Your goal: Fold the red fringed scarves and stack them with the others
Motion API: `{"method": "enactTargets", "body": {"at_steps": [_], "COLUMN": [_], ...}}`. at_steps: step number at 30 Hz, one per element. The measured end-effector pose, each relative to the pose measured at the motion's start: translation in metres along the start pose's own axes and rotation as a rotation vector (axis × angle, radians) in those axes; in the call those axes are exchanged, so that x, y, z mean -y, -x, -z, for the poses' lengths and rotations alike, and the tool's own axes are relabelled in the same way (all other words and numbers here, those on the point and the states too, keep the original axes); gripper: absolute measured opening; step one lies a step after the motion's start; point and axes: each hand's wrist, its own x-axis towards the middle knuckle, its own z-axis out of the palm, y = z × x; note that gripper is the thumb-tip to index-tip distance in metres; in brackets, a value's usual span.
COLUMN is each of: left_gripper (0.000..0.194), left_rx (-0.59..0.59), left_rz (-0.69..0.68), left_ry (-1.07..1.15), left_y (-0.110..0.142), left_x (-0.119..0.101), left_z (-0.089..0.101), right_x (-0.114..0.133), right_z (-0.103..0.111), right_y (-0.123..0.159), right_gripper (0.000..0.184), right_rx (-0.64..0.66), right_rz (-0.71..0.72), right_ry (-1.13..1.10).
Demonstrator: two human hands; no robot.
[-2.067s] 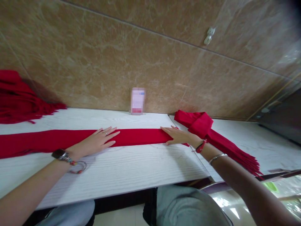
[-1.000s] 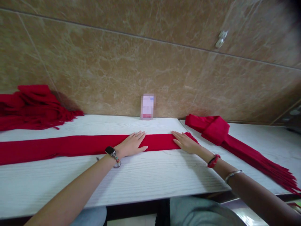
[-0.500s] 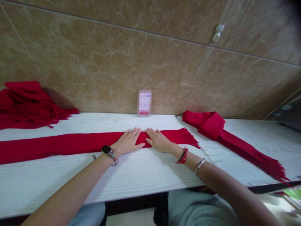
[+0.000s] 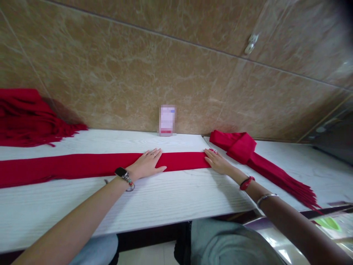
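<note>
A long red scarf (image 4: 91,165) lies flat across the white table, its left end running out of view. My left hand (image 4: 146,163) rests palm down on its middle, fingers stretched out. Farther right, my right hand (image 4: 217,162) lies flat over the scarf's fringed end, covering most of the tassels. Neither hand grips the cloth. Just right of my right hand is a second red scarf (image 4: 242,147), folded over at its top, with its fringe trailing toward the table's front edge.
A heap of red fringed scarves (image 4: 24,117) sits at the back left. A blurred pale card or phone (image 4: 167,120) leans on the brown marbled wall (image 4: 124,73) behind the white table (image 4: 165,198). Something bright green (image 4: 329,223) shows at lower right.
My right hand has slid right along the scarf from beside my left hand to the fringed end. My left hand stays in place. The view has shifted slightly.
</note>
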Motion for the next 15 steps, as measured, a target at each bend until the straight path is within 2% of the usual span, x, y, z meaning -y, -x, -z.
{"method": "enactTargets", "body": {"at_steps": [2,4,6,9,12,15], "left_gripper": [0.075,0.076,0.076,0.076,0.074,0.071], "left_rx": [0.004,0.0,-0.022,-0.048,0.009,0.029], "left_rz": [-0.003,0.0,0.028,0.119,0.153,0.144], "left_ry": [0.009,0.015,0.013,0.012,0.029,0.022], "left_y": [0.0,0.0,0.001,0.007,0.016,0.023], "left_x": [-0.001,0.001,0.007,0.021,0.034,0.038], "left_z": [0.002,0.006,0.012,0.015,0.007,-0.005], "right_x": [0.002,0.017,0.045,0.097,0.14,0.159], "right_z": [0.006,0.021,0.04,0.062,0.064,0.055], "right_y": [-0.003,-0.017,-0.04,-0.077,-0.099,-0.104], "right_gripper": [0.042,0.045,0.049,0.052,0.051,0.051], "right_rx": [-0.008,-0.042,-0.083,-0.107,-0.099,-0.076], "right_rz": [-0.048,-0.096,-0.086,0.051,0.186,0.217], "right_ry": [-0.006,-0.075,-0.17,-0.267,-0.299,-0.312]}}
